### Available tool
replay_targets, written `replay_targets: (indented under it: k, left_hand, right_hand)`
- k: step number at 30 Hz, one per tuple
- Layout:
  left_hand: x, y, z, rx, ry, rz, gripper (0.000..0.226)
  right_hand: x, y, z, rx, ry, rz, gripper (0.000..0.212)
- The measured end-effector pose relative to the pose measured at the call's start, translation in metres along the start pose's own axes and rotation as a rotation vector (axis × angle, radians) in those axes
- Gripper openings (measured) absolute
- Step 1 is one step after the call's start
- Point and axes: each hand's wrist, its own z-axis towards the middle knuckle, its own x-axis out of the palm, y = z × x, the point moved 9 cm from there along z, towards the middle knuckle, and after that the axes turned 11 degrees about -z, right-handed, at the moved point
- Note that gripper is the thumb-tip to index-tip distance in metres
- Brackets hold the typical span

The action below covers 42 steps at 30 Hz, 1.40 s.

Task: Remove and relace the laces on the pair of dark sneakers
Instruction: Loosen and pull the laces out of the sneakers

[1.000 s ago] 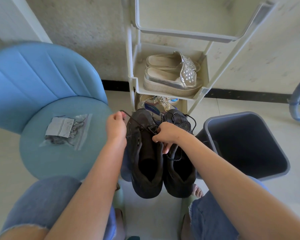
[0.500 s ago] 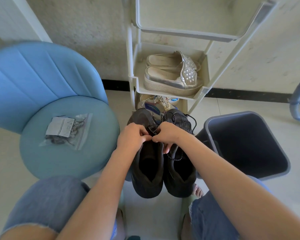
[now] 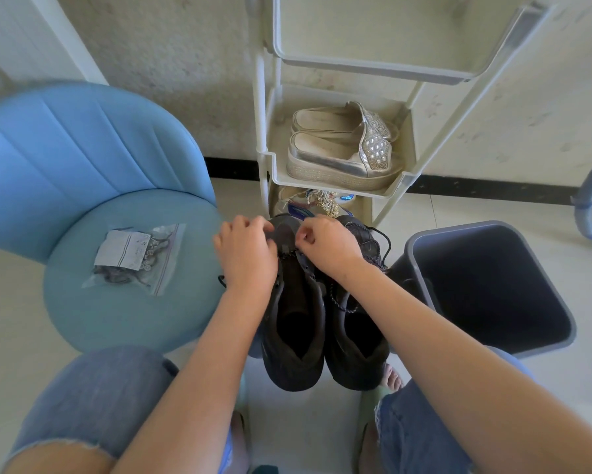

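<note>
Two dark sneakers stand side by side on the floor between my knees, toes pointing away. My left hand lies over the toe end of the left sneaker, fingers curled around its dark lace. My right hand pinches the same lace near the front eyelets. The right sneaker keeps its speckled lace, with loose ends hanging over its side.
A blue round-seat chair at the left carries a clear bag of laces. A dark bin stands at the right. Behind the sneakers a pale shoe rack holds silver platform shoes.
My left hand came in from the left, where it held the lace pulled out, and now both hands sit farther forward over the left sneaker's toe end.
</note>
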Motion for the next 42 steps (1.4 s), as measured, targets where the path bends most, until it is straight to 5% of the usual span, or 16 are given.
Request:
replay_targets:
  k: [2,6,16,22,27,33,42]
  left_hand:
    - [0.014,0.002,-0.001,-0.066,0.167,-0.082,0.022]
    - [0.045,0.019,-0.018,-0.184,0.47,0.137,0.05]
    - [0.05,0.029,-0.016,-0.235,0.529,0.029,0.029]
    - [0.049,0.031,-0.017,-0.252,0.532,0.0,0.029]
    - [0.052,0.033,-0.017,-0.279,0.558,-0.015,0.031]
    - [0.051,0.026,-0.017,-0.216,0.542,0.018,0.026]
    - [0.053,0.024,-0.017,-0.19,0.553,0.036,0.028]
  right_hand:
    - [0.012,0.01,0.003,-0.091,0.059,-0.001,0.015]
    - [0.03,0.024,0.002,-0.181,0.128,-0.199,0.023]
    - [0.028,0.037,-0.001,-0.276,0.036,-0.221,0.017]
    - [0.03,0.023,0.006,-0.13,0.017,-0.073,0.007]
    - [0.026,-0.031,0.005,0.373,-0.015,0.373,0.017]
    - [0.015,0.026,0.005,-0.145,0.001,-0.013,0.025]
    - [0.03,0.034,0.0,-0.269,0.066,-0.244,0.022]
